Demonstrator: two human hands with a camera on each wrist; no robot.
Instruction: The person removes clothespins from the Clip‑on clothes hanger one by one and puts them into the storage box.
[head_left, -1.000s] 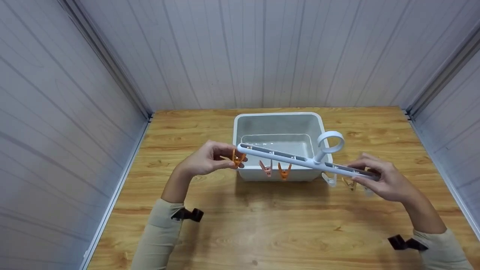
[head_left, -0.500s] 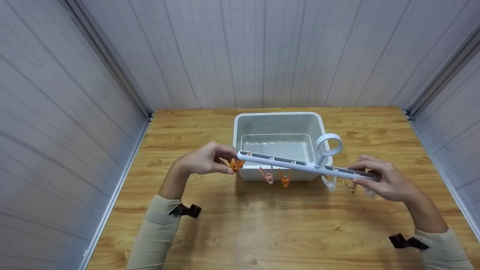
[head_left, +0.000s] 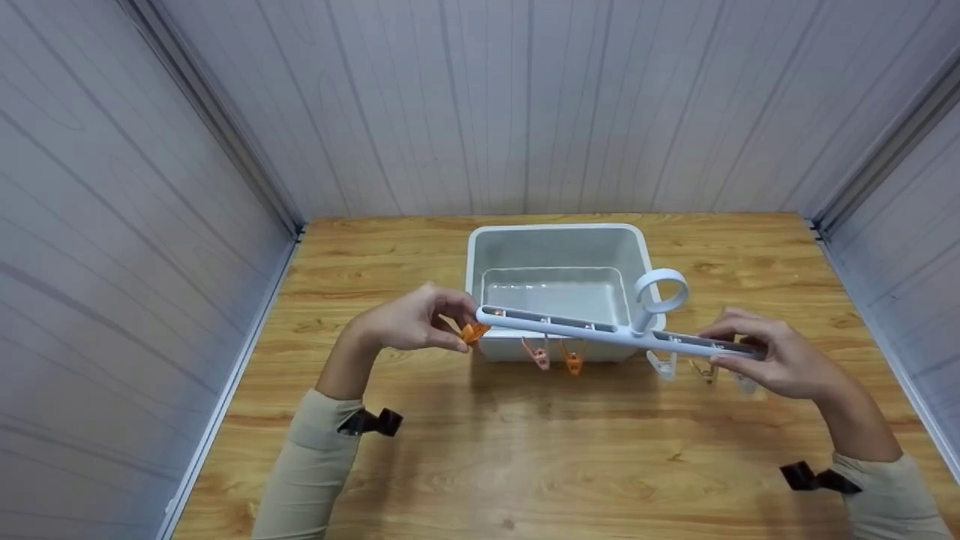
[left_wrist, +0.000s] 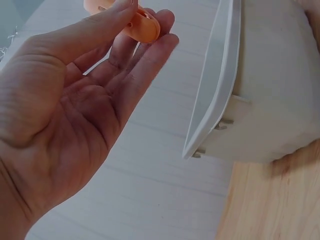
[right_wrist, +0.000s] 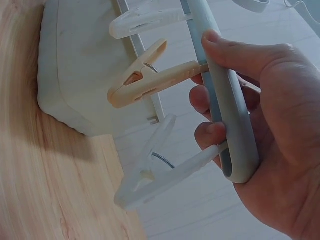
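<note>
- We see a white clip hanger bar (head_left: 600, 330) held level above a wooden table (head_left: 525, 465), crossing in front of the near wall of a white plastic bin (head_left: 555, 247) that stands at the 12 o'clock side of the table.
- Our right hand (head_left: 772, 360) grips the bar's right end, at about 3 o'clock from the bin: the thumb lies along the top and the fingers (right_wrist: 207, 102) curl under it, as the right wrist view shows.
- Our left hand (head_left: 409, 322) is at the bar's left end, at 9 o'clock from the bin; its thumb and fingertips pinch an orange clothes peg (head_left: 471, 333) there, the remaining fingers nearly straight in the left wrist view.
- Two more orange pegs (head_left: 555, 356) hang under the middle of the bar, side by side, just in front of the bin wall.
- A round hanging ring (head_left: 660, 291) rises from the bar right of centre.
- Toward the right end, a white peg (right_wrist: 150, 22), a cream peg (right_wrist: 150, 80) and a translucent peg (right_wrist: 160, 172) hang in a row; the translucent one is nearest the gripping fingers.
- The bin shows a stepped inner floor; we cannot tell whether anything lies in it.
- Beige sleeves (head_left: 315, 472) cover both forearms, each with a black mount at the wrist.
</note>
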